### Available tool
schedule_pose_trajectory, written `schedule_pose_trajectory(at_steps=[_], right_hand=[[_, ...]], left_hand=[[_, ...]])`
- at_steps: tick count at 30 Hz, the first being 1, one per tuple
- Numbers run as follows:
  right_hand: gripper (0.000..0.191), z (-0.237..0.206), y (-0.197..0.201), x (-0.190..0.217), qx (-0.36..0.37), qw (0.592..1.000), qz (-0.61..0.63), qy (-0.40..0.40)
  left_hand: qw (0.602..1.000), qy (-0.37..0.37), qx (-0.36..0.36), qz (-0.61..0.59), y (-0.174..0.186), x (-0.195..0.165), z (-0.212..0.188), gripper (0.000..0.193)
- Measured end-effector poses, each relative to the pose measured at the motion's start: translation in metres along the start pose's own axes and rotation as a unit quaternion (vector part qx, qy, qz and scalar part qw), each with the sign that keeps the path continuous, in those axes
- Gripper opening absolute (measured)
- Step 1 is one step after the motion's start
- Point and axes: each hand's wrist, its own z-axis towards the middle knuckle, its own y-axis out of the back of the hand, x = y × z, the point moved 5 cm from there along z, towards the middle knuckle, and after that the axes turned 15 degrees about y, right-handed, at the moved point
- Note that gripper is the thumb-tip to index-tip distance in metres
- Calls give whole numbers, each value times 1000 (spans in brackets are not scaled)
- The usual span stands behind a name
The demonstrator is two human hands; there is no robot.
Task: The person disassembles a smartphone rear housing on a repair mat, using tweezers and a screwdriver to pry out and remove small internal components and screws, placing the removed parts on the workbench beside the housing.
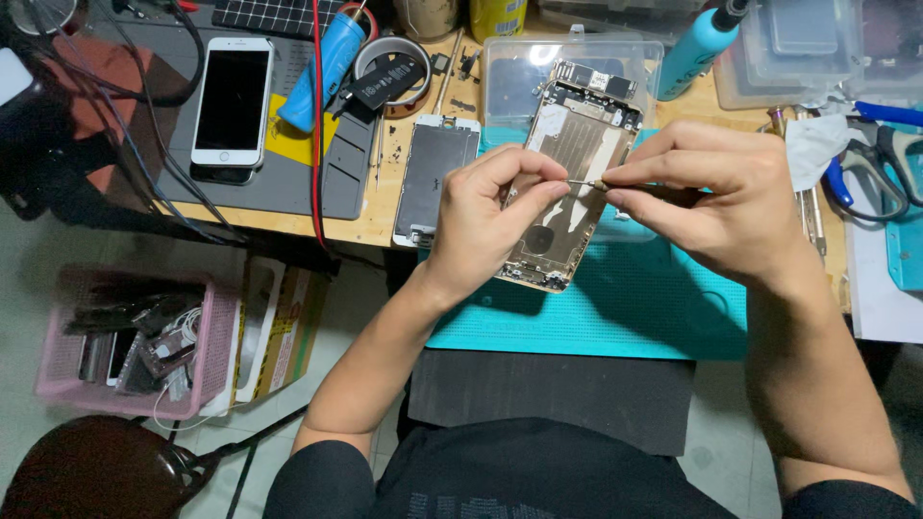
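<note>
Currently an opened phone shell [567, 183] is gripped along its lower left edge by the left hand [490, 216], lifted above the teal mat [635, 308] on the counter [385, 207], inside face up, seemingly for access. Its long axis runs from lower left to upper right, circuit end away from the body. A thin screwdriver [585, 183] is pinched in the closed right hand [711, 192], tip aimed left at the shell's middle.
</note>
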Motion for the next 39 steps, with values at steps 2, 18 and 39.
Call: schedule_pose_trajectory(at_steps=[2,18,39], right_hand=[[18,1,0,0,1,1000,-2,2],[18,10,6,11,-36,999,-12,-9],[23,21,-15,11,-5,978,-167,123]], left_hand=[[1000,-4,-2,5,0,0,0,11],[974,63,84,-202,-7,17,1,29],[931,114,128,-321,-14,59,9,45]])
